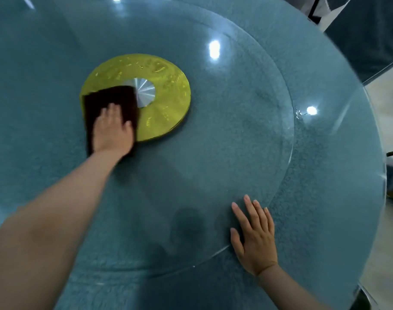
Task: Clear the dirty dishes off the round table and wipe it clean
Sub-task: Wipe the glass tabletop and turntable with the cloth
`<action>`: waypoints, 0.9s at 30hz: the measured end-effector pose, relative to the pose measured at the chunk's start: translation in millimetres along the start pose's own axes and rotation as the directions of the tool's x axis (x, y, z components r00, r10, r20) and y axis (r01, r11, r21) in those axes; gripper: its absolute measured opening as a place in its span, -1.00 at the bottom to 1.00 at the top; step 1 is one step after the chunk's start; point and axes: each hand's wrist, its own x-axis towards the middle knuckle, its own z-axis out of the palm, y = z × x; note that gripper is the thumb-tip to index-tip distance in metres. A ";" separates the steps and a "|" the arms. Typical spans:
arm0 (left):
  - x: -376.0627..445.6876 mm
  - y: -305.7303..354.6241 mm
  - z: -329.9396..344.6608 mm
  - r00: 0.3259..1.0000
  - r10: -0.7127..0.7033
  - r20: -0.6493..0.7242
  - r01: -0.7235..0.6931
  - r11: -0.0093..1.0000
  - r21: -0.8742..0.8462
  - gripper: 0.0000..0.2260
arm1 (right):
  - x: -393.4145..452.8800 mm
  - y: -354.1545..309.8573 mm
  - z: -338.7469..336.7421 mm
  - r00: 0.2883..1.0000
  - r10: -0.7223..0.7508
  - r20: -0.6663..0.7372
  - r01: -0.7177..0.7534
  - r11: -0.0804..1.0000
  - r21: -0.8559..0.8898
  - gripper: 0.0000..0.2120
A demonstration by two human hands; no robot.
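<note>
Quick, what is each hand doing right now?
Left hand: open, fingers flat, pressing the dark brown cloth onto the glass turntable.
Right hand: open, resting flat on the turntable's near rim, holding nothing.

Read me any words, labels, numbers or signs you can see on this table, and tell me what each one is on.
No text can be read here.
The yellow disc under the glass turntable has raised gold marks, perhaps characters or ornament, too blurred to read.
The dark cloth under the left hand, the metal hub and the blue table show no lettering.
</note>
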 end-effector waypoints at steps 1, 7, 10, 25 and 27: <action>-13.3 -29.6 -7.4 0.996 -0.089 -0.012 0.089 0.996 -0.003 -0.46 | -0.4 -0.5 -0.4 1.000 0.001 0.010 -0.001 1.000 -0.007 -0.47; -85.8 -29.4 1.0 0.993 -0.120 -0.021 0.121 0.990 0.070 -0.44 | -7.3 -10.4 -1.7 0.997 0.025 0.078 -0.022 0.999 -0.035 -0.45; -106.3 39.4 20.9 0.993 0.120 0.018 -0.121 0.990 0.067 -0.42 | -13.8 -24.3 -1.8 0.993 0.048 0.105 -0.045 0.999 -0.025 -0.44; -113.4 -33.5 10.6 0.996 0.094 -0.006 -0.093 0.994 0.054 -0.43 | -31.7 11.4 -34.6 0.945 -0.142 0.296 0.164 0.985 -0.052 -0.38; -122.9 -77.1 -1.9 0.998 -0.060 -0.030 0.062 0.997 0.052 -0.44 | -42.2 -3.6 -26.8 0.945 -0.139 0.295 0.149 0.989 -0.011 -0.35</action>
